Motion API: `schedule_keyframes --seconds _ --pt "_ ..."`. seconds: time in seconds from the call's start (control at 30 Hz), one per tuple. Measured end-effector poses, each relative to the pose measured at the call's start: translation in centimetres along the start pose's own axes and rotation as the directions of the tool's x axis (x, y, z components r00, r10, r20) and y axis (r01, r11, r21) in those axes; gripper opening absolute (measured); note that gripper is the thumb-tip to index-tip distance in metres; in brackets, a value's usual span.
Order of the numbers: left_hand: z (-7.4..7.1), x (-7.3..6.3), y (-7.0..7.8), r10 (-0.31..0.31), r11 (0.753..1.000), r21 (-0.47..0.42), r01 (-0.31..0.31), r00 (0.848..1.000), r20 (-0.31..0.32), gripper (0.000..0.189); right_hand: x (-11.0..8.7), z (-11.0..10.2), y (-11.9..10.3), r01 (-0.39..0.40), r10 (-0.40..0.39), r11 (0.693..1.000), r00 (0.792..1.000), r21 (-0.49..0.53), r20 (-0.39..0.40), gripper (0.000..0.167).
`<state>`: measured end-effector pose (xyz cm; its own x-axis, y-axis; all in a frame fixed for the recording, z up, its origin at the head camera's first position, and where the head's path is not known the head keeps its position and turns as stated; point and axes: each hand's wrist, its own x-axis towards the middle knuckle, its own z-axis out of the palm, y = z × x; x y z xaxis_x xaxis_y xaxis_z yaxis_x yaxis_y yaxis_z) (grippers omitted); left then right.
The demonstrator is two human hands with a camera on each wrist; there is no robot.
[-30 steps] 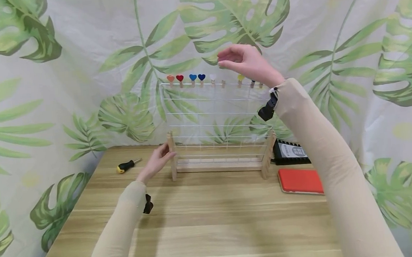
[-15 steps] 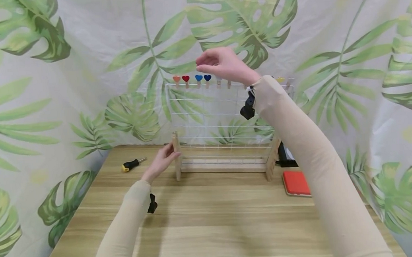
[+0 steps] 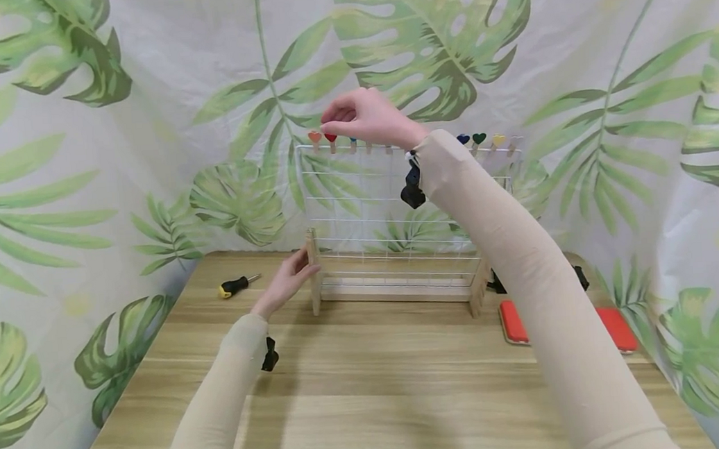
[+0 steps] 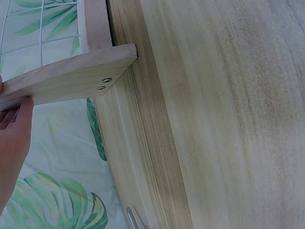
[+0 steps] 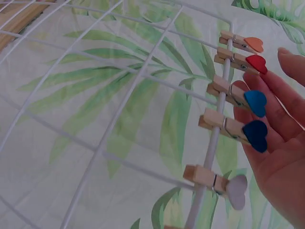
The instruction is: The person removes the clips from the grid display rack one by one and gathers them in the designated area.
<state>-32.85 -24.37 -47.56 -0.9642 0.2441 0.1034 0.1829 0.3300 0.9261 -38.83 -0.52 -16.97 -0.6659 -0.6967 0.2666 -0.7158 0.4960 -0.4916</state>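
Note:
A white wire grid rack with a wooden base (image 3: 395, 290) stands on the table. My left hand (image 3: 285, 284) grips its left wooden post (image 4: 71, 76), thumb on one face. Small wooden clothespins with hearts are clipped along the top wire: orange (image 5: 254, 44), red (image 5: 257, 64), light blue (image 5: 255, 103), dark blue (image 5: 256, 136) and white (image 5: 237, 192), plus green (image 3: 479, 138) and yellow (image 3: 499, 140) farther right. My right hand (image 3: 367, 115) hovers at the top left, fingers loosely bent behind the red and blue hearts, thumb apart, pinching nothing. My right forearm hides part of the rack.
A yellow-and-black screwdriver (image 3: 235, 287) lies left of the rack. To the right, a flat red case (image 3: 617, 329) and a black object (image 3: 581, 277) are partly behind my right arm. A leaf-patterned cloth (image 3: 155, 72) hangs behind the table.
My right hand has moved left along the rack's top, from above the middle clothespins to beside the red one. My left hand stays on the post. The head view has shifted slightly.

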Motion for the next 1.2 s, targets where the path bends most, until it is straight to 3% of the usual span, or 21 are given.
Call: schedule_keyframes --seconds 0.13,0.27,0.57,0.73,0.87,1.1,1.2 --pt "0.0 0.3 -0.9 0.008 1.000 0.011 -0.008 1.000 -0.003 0.068 0.4 0.5 -0.2 0.008 -0.008 1.000 1.000 -0.006 0.012 0.025" --pt "0.0 0.4 -0.9 0.008 1.000 -0.007 -0.008 1.000 -0.005 0.068 0.7 1.0 -0.3 0.031 -0.031 0.999 0.999 0.006 0.016 0.023" --pt "0.0 -0.8 2.1 -0.012 1.000 -0.013 0.012 1.000 0.019 0.066 1.2 1.3 -0.5 0.052 -0.052 0.998 0.999 -0.018 0.007 0.023" --pt "0.0 -1.1 2.8 -0.006 1.000 0.012 0.006 1.000 0.025 0.065 1.4 1.5 -0.9 0.040 -0.041 0.999 0.999 -0.028 -0.024 0.017" --pt "-0.1 -0.9 2.4 -0.013 1.000 -0.001 0.013 1.000 0.026 0.065 1.5 1.6 -1.2 0.023 -0.026 0.998 0.998 -0.053 -0.049 0.016" --pt "0.0 0.3 -0.5 0.003 1.000 0.001 -0.003 1.000 0.001 0.066 1.5 1.9 -1.7 0.021 -0.031 0.996 0.993 -0.088 -0.112 0.018" --pt "0.0 0.4 -0.9 0.009 1.000 -0.002 -0.009 1.000 -0.006 0.068 1.6 1.8 -1.9 0.021 -0.036 0.995 0.987 -0.095 -0.158 0.018"
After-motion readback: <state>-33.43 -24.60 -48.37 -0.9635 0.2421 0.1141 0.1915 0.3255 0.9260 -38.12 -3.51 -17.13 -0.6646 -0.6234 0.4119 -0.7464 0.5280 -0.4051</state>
